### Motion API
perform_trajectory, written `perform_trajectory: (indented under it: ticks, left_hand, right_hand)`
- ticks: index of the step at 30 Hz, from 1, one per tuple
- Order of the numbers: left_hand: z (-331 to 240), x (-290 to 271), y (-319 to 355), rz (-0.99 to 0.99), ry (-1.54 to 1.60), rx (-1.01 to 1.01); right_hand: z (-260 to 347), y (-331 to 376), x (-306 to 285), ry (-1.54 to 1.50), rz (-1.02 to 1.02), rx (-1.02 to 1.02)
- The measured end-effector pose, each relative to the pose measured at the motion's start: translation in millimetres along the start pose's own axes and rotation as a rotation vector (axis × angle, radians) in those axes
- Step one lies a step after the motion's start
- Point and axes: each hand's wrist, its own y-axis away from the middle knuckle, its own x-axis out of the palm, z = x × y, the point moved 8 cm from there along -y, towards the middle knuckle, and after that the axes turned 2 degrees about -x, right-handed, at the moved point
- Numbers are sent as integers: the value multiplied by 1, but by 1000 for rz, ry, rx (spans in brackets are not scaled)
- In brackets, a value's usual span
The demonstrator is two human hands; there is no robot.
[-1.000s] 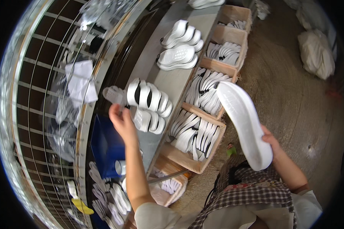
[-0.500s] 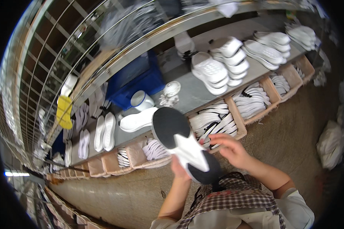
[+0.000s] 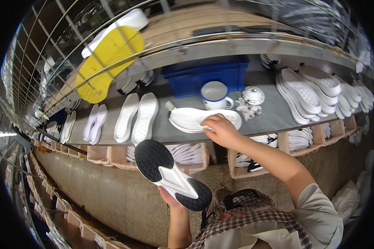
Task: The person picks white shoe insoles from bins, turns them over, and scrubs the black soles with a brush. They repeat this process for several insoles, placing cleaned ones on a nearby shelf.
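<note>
My left hand (image 3: 170, 198) holds a shoe sole (image 3: 170, 174) from underneath, its black and white tread facing up, below the front edge of the grey shelf (image 3: 262, 120). My right hand (image 3: 222, 129) reaches up onto that shelf and rests on a white sole (image 3: 191, 119) lying flat there, fingers curled over its near edge. A white mug (image 3: 215, 95) stands just behind that sole, beside a small white lidded pot (image 3: 252, 95).
Two white soles (image 3: 138, 117) lie left of my right hand, more pairs (image 3: 94, 123) further left. Stacked white soles (image 3: 307, 89) fill the shelf's right end. A blue crate (image 3: 203, 76) sits at the back. A yellow insole (image 3: 106, 64) rests on the upper wire rack. Cardboard boxes (image 3: 299, 139) of soles stand below.
The view has swung along the shelf. My right hand has left the black and white sole and reached up onto the white sole on the shelf. My left hand now holds the black one alone.
</note>
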Motion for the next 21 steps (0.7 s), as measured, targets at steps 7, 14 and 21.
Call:
perform_trajectory:
  ticks: [7,14,21]
  left_hand:
    - [-55,-9,-30,18,221,108]
    - [-98,-19,-33,-90,200,186]
    - [-103,-11,-39,-7,341,209]
  right_hand:
    - [-47,-148,130,335,148,208]
    - [-95,-183,178,321,713,444]
    - [-79,-196,166,242,449,356]
